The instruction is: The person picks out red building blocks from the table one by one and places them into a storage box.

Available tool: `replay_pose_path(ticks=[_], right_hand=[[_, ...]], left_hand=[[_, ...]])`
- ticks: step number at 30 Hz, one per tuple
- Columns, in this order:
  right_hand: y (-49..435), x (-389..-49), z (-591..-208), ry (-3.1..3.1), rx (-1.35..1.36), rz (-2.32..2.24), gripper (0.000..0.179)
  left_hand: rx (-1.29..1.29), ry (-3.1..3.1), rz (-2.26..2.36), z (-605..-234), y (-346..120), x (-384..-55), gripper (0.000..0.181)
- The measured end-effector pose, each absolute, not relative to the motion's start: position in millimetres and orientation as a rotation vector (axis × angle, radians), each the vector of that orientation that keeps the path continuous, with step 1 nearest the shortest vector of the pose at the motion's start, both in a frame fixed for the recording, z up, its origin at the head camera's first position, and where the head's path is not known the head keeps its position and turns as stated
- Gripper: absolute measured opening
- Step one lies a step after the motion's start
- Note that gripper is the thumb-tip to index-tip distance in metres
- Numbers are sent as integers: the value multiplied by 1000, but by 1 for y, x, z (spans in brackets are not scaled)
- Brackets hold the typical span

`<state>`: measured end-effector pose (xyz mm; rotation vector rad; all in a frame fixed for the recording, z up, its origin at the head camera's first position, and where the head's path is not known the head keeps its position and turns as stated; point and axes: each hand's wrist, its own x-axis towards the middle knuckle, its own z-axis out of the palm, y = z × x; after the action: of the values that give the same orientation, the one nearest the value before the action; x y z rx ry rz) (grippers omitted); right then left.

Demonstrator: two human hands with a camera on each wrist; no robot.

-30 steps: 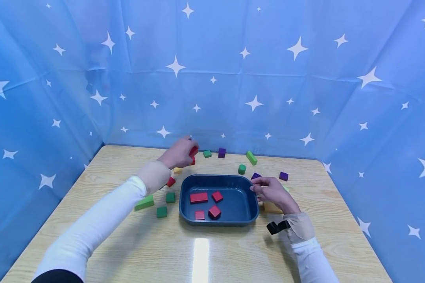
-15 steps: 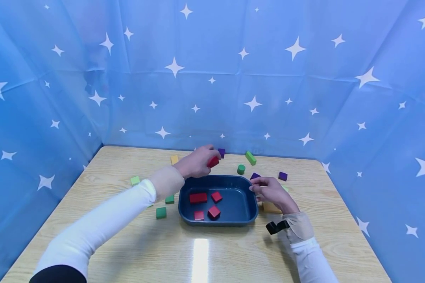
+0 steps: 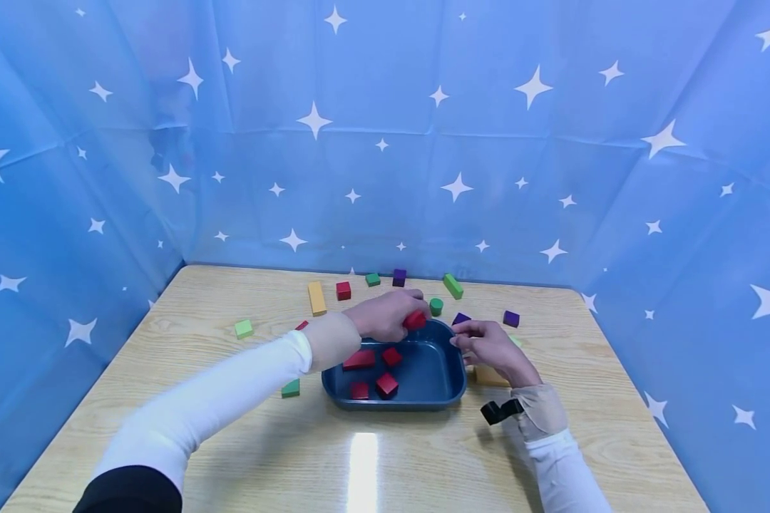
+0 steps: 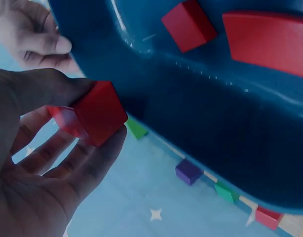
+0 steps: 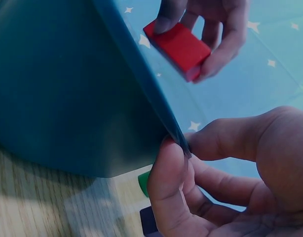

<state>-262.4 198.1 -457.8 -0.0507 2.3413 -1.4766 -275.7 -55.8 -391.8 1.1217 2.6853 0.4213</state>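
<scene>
My left hand (image 3: 385, 315) holds a red block (image 4: 99, 112) between thumb and fingers, over the back edge of the dark blue tray (image 3: 426, 374). The right wrist view shows this block as oblong, beyond the tray's rim. My right hand (image 3: 488, 349) pinches the tray's right rim between thumb and fingers. Inside the tray lie several red blocks, among them a long one (image 3: 359, 359) and a cube (image 3: 387, 385). My left forearm covers part of the tray's left side.
Behind the tray are a yellow block (image 3: 317, 298), a red cube (image 3: 343, 291), a purple cube (image 3: 399, 278) and a green cylinder (image 3: 436, 307). Green cubes (image 3: 291, 388) lie to the left. A yellow block (image 3: 490, 376) lies by my right hand. A starred blue curtain (image 3: 385, 178) surrounds the table.
My left hand has carried the red block from the table's back left rightward and nearer, to the tray's back edge. The right hand keeps its place on the rim.
</scene>
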Motion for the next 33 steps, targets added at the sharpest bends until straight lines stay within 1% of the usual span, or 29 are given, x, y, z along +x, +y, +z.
replay_pose_path(ticks=[11, 20, 33], right_hand=[[199, -261, -457, 2333, -65, -1477, 35], [199, -260, -455, 2324, -85, -1485, 35], [199, -257, -454, 2321, -107, -1497, 36]], left_hand=[[1138, 2628, 273, -410, -30, -278, 50], [1211, 2595, 228, -422, -22, -282, 48], [1187, 2557, 192, -444, -14, -280, 44]])
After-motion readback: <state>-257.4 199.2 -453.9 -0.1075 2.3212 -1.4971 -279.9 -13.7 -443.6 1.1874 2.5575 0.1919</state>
